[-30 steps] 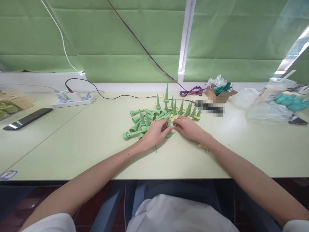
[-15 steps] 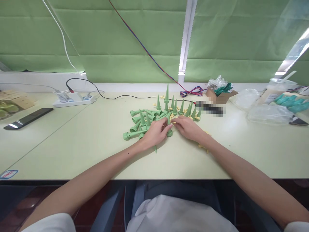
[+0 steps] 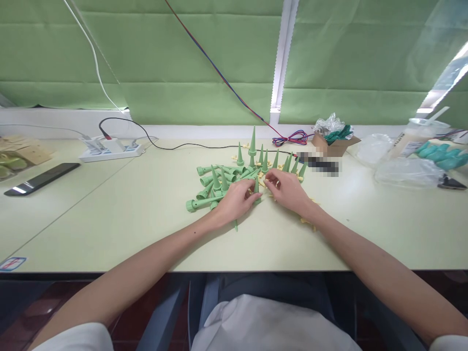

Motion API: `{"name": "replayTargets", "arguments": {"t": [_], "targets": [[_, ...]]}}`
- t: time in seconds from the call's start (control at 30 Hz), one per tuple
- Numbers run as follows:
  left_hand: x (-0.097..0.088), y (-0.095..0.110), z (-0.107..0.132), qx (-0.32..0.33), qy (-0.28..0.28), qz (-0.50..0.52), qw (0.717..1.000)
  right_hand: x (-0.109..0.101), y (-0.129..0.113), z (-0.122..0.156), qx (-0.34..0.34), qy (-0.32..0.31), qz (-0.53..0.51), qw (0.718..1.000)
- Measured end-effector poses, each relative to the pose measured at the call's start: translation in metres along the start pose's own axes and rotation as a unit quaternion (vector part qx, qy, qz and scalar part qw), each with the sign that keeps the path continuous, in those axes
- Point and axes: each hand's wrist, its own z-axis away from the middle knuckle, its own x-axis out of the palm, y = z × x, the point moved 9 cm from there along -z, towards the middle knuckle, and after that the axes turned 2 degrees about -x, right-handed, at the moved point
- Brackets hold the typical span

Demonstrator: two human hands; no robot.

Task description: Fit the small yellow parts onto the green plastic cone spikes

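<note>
My left hand [image 3: 237, 200] is closed around an upright green plastic watering spike [image 3: 257, 187], thumb on its near side. Just to the right, my right hand [image 3: 288, 191] has thumb and forefinger pinched together, a little apart from that spike. Whatever sits between those fingertips is too small to make out among the yellow bits behind them. Left of my hands lies a heap of green spikes [image 3: 205, 203], some on their sides, some upright. Several more spikes [image 3: 275, 162] stand point-up behind my right hand. Small yellow valve-like pieces [image 3: 307, 222] lie partly hidden under my right wrist.
A power strip [image 3: 111, 152] and a dark phone-like device [image 3: 43, 179] lie to the left. Behind the spikes are a coiled red-blue cable [image 3: 290, 138] and a small cardboard box [image 3: 336, 146]. A drink cup [image 3: 411, 139] and plastic bags [image 3: 407, 172] are at the right.
My right hand has drawn slightly right, away from the held spike, and its fingers have curled. My left hand stays in place on the spike.
</note>
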Motion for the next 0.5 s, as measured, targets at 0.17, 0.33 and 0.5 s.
{"name": "replayTargets", "arguments": {"t": [0.17, 0.33, 0.5], "targets": [[-0.004, 0.000, -0.001, 0.026, 0.034, -0.039, 0.998, -0.003, -0.003, 0.001, 0.008, 0.025, -0.028, 0.999], [-0.007, 0.002, 0.000, 0.014, 0.038, -0.039, 0.998, -0.004, -0.006, 0.002, 0.009, 0.043, -0.035, 0.998], [-0.015, 0.002, 0.005, -0.016, 0.075, 0.035, 0.996, -0.010, -0.009, 0.004, 0.009, 0.076, -0.055, 0.996]]}}
